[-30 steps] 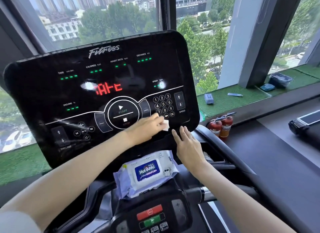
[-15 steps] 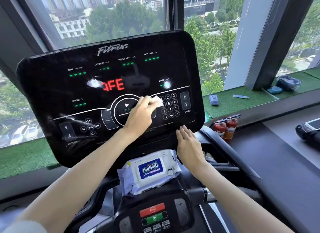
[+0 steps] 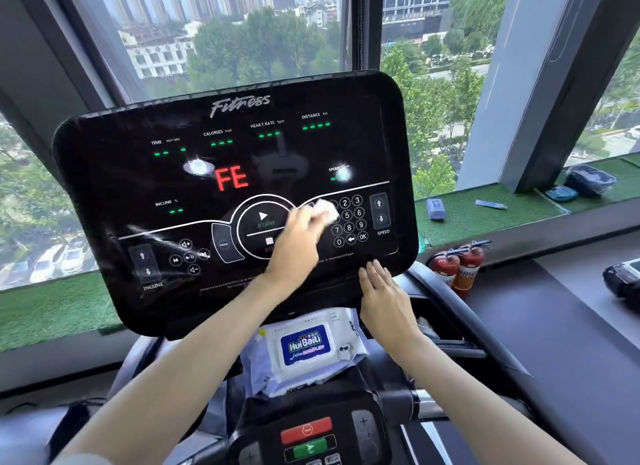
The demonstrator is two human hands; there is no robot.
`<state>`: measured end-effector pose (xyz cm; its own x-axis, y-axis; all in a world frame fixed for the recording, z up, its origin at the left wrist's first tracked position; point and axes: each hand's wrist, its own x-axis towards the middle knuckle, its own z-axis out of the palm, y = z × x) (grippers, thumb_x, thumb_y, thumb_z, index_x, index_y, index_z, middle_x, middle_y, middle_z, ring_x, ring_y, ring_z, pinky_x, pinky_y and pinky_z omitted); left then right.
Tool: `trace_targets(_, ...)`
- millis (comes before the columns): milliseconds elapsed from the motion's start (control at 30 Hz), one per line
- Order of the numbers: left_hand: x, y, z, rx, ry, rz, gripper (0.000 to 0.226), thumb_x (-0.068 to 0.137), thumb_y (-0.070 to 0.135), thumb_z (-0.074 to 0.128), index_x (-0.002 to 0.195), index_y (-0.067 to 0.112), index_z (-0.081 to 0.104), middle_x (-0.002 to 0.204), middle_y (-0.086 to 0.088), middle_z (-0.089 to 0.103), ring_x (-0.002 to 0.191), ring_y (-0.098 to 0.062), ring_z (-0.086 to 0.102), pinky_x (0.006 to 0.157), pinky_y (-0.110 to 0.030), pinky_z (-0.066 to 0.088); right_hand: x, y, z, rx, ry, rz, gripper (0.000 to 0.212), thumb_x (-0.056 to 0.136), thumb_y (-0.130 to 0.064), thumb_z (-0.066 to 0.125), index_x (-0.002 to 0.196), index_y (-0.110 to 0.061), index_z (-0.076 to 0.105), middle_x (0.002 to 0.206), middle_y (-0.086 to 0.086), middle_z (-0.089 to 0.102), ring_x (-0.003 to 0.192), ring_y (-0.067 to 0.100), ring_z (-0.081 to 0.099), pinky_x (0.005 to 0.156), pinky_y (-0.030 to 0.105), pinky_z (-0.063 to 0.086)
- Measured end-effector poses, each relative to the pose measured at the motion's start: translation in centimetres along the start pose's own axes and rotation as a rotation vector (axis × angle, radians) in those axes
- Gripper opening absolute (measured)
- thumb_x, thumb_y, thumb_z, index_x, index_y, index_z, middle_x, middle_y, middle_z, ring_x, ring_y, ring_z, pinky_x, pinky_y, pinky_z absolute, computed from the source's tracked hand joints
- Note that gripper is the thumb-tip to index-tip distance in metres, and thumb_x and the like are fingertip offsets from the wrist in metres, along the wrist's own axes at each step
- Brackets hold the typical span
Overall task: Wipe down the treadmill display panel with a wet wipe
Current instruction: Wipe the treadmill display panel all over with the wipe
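The black glossy treadmill display panel [image 3: 138, 180] fills the middle of the view, lit with red letters and green dashes. My left hand [image 3: 298, 243] presses a small white wet wipe [image 3: 325, 210] against the panel, just left of the number keypad and over the right side of the round start button. The hand is blurred by motion. My right hand [image 3: 384, 295] lies flat with fingers together on the panel's lower right edge, holding nothing. Wet streaks show on the panel's lower left.
A wet wipe pack [image 3: 308, 350] lies on the console ledge below the panel. Red and green buttons [image 3: 306, 438] sit lower down. Two fire extinguishers [image 3: 457, 267] stand at the right by the window sill with green turf [image 3: 485, 219] and small items.
My left hand has carried the wipe upward from the panel's lower edge to beside the keypad. The camera has tilted, so the panel sits lower and more to the right. My right hand stays put.
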<state>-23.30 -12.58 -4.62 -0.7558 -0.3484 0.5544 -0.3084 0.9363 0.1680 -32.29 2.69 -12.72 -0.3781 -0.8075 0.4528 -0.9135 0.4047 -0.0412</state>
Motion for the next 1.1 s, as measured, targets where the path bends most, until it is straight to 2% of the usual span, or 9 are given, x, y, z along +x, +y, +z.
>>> trace_targets(100, -2.9, -0.3, 0.5, 0.109, -0.375, 0.391, 0.067, 0.065, -0.02, 0.05, 0.122, 0.015, 0.053, 0.105, -0.006, 0.049, 0.096, -0.022, 0.044, 0.062, -0.04, 0.052, 0.0, 0.3, -0.2, 0.048, 0.016, -0.012, 0.051, 0.058, -0.001, 0.046, 0.104, 0.01, 0.064, 0.105, 0.025, 0.066, 0.104, 0.036, 0.063, 0.083, 0.045, 0.054)
trace_targets(167, -1.5, -1.2, -0.4, 0.087, -0.291, 0.356, 0.065, 0.064, -0.021, 0.05, 0.119, 0.012, 0.057, 0.102, -0.007, 0.05, 0.092, -0.021, 0.045, 0.059, -0.039, 0.052, 0.0, 0.4, -0.3, 0.062, 0.015, -0.017, 0.05, 0.057, 0.0, 0.053, 0.105, 0.009, 0.064, 0.105, 0.024, 0.066, 0.104, 0.035, 0.063, 0.085, 0.044, 0.053)
trace_targets(333, 3.7, -0.1, -0.8, -0.087, 0.148, -0.098, 0.061, 0.071, -0.018, 0.049, 0.121, 0.015, 0.06, 0.1, -0.007, 0.051, 0.091, -0.018, 0.04, 0.061, -0.034, 0.046, -0.1, 0.7, -0.1, 0.079, 0.016, -0.012, 0.062, 0.044, 0.006, 0.071, 0.105, 0.009, 0.065, 0.107, 0.023, 0.067, 0.105, 0.034, 0.063, 0.084, 0.043, 0.054)
trace_targets(533, -0.3, 0.8, 0.8, 0.13, -0.436, 0.468, 0.06, 0.07, -0.017, 0.047, 0.12, 0.015, 0.052, 0.105, -0.005, 0.047, 0.097, -0.021, 0.042, 0.066, -0.037, 0.051, -0.1, 1.0, 0.0, 0.095, 0.053, -0.041, 0.064, 0.041, 0.007, 0.072, 0.105, 0.008, 0.065, 0.107, 0.021, 0.067, 0.106, 0.033, 0.062, 0.081, 0.042, 0.055)
trace_targets(600, 0.5, -0.4, -0.2, 0.097, -0.316, 0.424, 0.063, 0.066, -0.02, 0.048, 0.119, 0.013, 0.055, 0.102, -0.007, 0.049, 0.094, -0.022, 0.044, 0.062, -0.037, 0.052, -0.2, 1.1, 0.0, 0.101, 0.057, -0.046, 0.064, 0.04, 0.006, 0.073, 0.104, 0.007, 0.066, 0.107, 0.021, 0.067, 0.106, 0.033, 0.062, 0.081, 0.041, 0.055)
trace_targets(767, 4.7, 1.0, -0.6, -0.088, 0.151, -0.054, 0.065, 0.07, -0.02, 0.049, 0.123, 0.017, 0.057, 0.103, -0.006, 0.05, 0.094, -0.019, 0.043, 0.061, -0.032, 0.047, -0.3, 1.0, -0.4, 0.118, 0.049, -0.053, 0.066, 0.039, 0.002, 0.074, 0.104, 0.005, 0.067, 0.107, 0.019, 0.068, 0.106, 0.03, 0.063, 0.083, 0.038, 0.055)
trace_targets(833, 4.5, 2.6, 0.3, -0.054, 0.042, 0.018, 0.066, 0.068, -0.021, 0.049, 0.123, 0.015, 0.056, 0.105, -0.006, 0.049, 0.097, -0.02, 0.042, 0.064, -0.036, 0.049, -0.3, 1.1, -0.7, 0.128, 0.054, -0.056, 0.065, 0.039, 0.001, 0.075, 0.104, 0.004, 0.068, 0.107, 0.017, 0.068, 0.105, 0.028, 0.064, 0.084, 0.036, 0.054)
trace_targets(967, 1.9, 2.7, 1.2, 0.139, -0.389, 0.496, 0.057, 0.067, -0.019, 0.048, 0.115, 0.012, 0.054, 0.106, -0.005, 0.047, 0.097, -0.02, 0.041, 0.068, -0.034, 0.051, -0.8, 1.9, -1.0, 0.227, 0.116, -0.025, 0.054, 0.05, 0.008, 0.065, 0.104, 0.001, 0.069, 0.11, 0.014, 0.068, 0.109, 0.024, 0.062, 0.086, 0.029, 0.051)
trace_targets(1100, 3.5, 1.9, 1.1, 0.177, -0.28, 0.417, 0.061, 0.062, -0.02, 0.05, 0.116, 0.008, 0.055, 0.103, -0.007, 0.049, 0.095, -0.023, 0.045, 0.063, -0.036, 0.052, -1.8, 3.7, -1.2, 0.252, 0.151, 0.129, 0.052, 0.059, 0.012, 0.064, 0.11, 0.002, 0.065, 0.122, 0.015, 0.062, 0.118, 0.025, 0.055, 0.09, 0.031, 0.049)
